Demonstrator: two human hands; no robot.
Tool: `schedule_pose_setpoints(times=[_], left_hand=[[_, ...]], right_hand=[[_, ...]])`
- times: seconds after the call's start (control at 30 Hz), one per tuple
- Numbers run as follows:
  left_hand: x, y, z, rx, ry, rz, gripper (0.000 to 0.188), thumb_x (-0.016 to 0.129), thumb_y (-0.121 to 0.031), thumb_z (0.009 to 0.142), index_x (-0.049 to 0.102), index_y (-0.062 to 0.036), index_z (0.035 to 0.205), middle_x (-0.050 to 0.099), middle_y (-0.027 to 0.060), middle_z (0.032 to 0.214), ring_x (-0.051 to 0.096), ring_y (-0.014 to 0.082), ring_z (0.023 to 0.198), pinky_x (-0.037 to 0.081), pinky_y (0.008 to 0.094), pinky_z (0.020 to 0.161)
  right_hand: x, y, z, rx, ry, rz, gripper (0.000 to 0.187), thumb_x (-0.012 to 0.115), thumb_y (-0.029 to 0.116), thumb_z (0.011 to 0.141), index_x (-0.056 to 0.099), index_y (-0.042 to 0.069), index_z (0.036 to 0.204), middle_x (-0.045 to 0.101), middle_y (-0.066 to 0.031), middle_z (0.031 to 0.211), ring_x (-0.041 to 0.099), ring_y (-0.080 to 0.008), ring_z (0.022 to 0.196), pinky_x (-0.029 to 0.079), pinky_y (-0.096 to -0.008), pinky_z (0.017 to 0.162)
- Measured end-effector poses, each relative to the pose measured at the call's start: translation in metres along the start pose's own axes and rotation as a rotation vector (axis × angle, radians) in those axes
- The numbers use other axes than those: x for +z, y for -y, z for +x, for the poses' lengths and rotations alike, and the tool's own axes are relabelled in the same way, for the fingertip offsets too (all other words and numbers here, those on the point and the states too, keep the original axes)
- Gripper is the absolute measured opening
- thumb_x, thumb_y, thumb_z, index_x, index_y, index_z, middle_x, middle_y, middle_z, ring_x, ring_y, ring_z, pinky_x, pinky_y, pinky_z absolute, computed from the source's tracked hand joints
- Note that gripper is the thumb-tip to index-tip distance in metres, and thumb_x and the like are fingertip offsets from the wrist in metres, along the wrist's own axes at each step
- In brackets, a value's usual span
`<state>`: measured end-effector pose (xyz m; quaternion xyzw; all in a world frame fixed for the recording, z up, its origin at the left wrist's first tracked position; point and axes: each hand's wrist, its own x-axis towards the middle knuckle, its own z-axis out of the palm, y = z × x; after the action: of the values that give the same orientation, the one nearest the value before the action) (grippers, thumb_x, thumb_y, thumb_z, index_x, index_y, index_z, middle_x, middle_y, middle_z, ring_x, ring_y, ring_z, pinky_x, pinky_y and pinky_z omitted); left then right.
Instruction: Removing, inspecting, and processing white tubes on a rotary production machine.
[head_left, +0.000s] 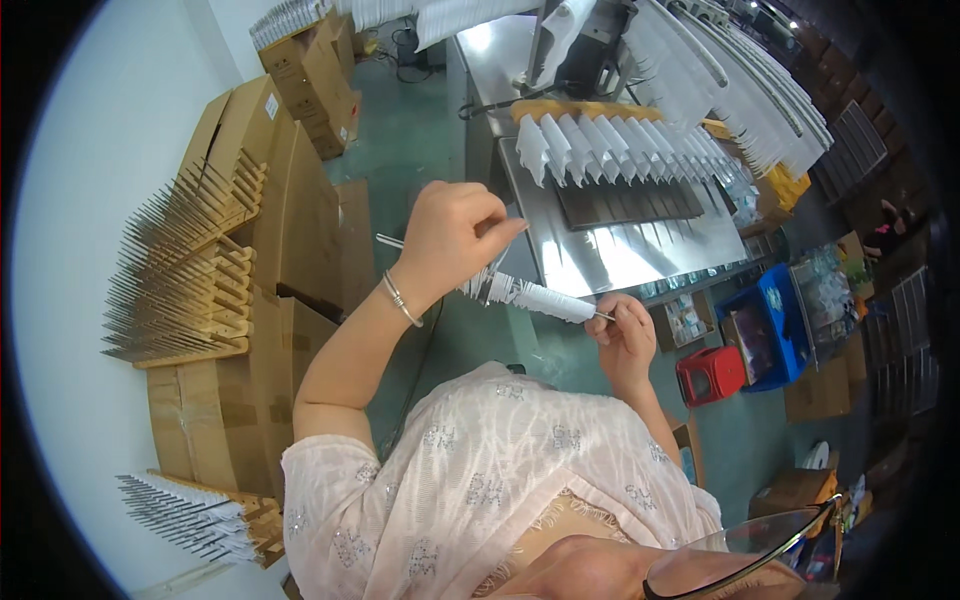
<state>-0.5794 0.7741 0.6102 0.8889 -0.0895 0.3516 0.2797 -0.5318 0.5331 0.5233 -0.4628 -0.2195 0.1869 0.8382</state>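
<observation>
A: What's sitting around you, biggest first?

B: Steel machine table is lying straight ahead, w/ a row of white sleeves hanging over it on a yellow bar. Stacked cardboard boxes are standing on your left, carrying wooden racks of bare metal rods; another rack w/ white-tipped rods is sitting lower left. Blue crate and a small red stool are sitting on the green floor at your right.

A: Anything blocking?

B: Nothing btwn you and the table.

A: Hands?

B: You're holding a thin rod across in front of you, white sleeves bunched on it. Your left hand is curling closed, fingers pinching the sleeves near the rod's mid. Your right hand is pinching the rod's right end, fingers closed.
</observation>
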Motion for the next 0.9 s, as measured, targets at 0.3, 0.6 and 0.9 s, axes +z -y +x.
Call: schedule_pose_setpoints(times=[0.3,0.6,0.9], left_hand=[[0.004,0.000,-0.041,0.054,-0.407,-0.129,0.013,0.059,0.007,0.065,0.050,-0.0013,0.066,0.046,0.0062,0.060,0.044,0.0173,0.053,0.034,0.0250,0.047],[0.022,-0.031,-0.017,0.278,-0.019,0.100,0.019,0.067,-0.014,0.060,0.061,-0.0096,0.077,0.053,0.0004,0.076,0.048,0.0198,0.080,0.030,0.0390,0.084],[0.009,-0.027,-0.008,0.216,-0.144,0.033,0.023,0.054,-0.001,0.068,0.059,-0.0060,0.089,0.055,0.0084,0.098,0.049,0.0269,0.095,0.025,0.0444,0.093]], right_hand=[[-0.015,0.013,-0.006,-0.085,-0.038,0.062,0.021,0.041,0.017,0.086,0.050,-0.002,0.087,0.049,-0.0057,0.066,0.036,-0.0099,0.052,0.031,-0.0236,0.052],[-0.008,0.018,-0.007,-0.108,-0.046,-0.020,0.021,0.041,0.016,0.085,0.050,-0.003,0.089,0.052,-0.0072,0.067,0.039,-0.0108,0.053,0.032,-0.0225,0.051],[-0.014,0.019,-0.010,-0.149,-0.084,0.056,0.023,0.040,0.016,0.086,0.051,-0.005,0.089,0.052,-0.0084,0.069,0.041,-0.0105,0.057,0.032,-0.0220,0.051]])
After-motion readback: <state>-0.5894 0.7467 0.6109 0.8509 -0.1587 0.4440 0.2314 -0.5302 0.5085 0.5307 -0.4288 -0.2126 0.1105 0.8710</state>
